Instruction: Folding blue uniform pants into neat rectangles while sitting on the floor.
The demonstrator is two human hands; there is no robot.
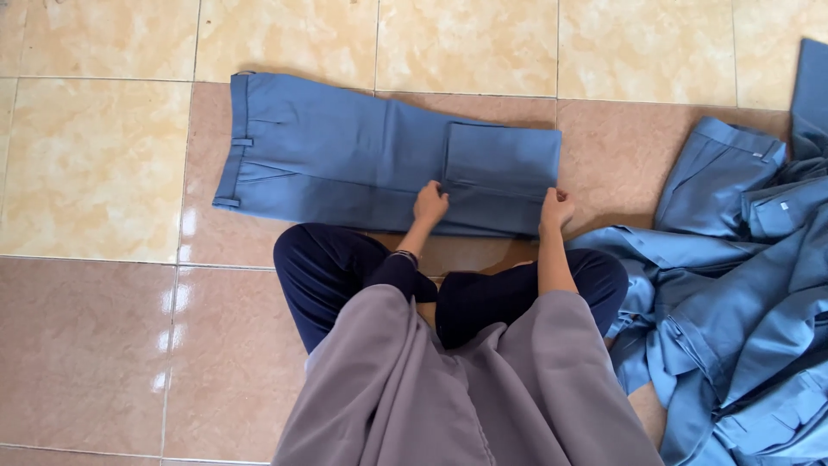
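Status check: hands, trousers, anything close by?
Left hand and right hand grip folded leg end. Blue trousers flat on tile floor. Garment pile beside right.

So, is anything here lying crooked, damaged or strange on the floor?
Nothing looks damaged or spilled. The blue trousers lie flat and nearly straight on the tiled floor, leg end folded back, with the left hand and right hand on the near edge. Only the pile of blue garments on the right is loose and crumpled.
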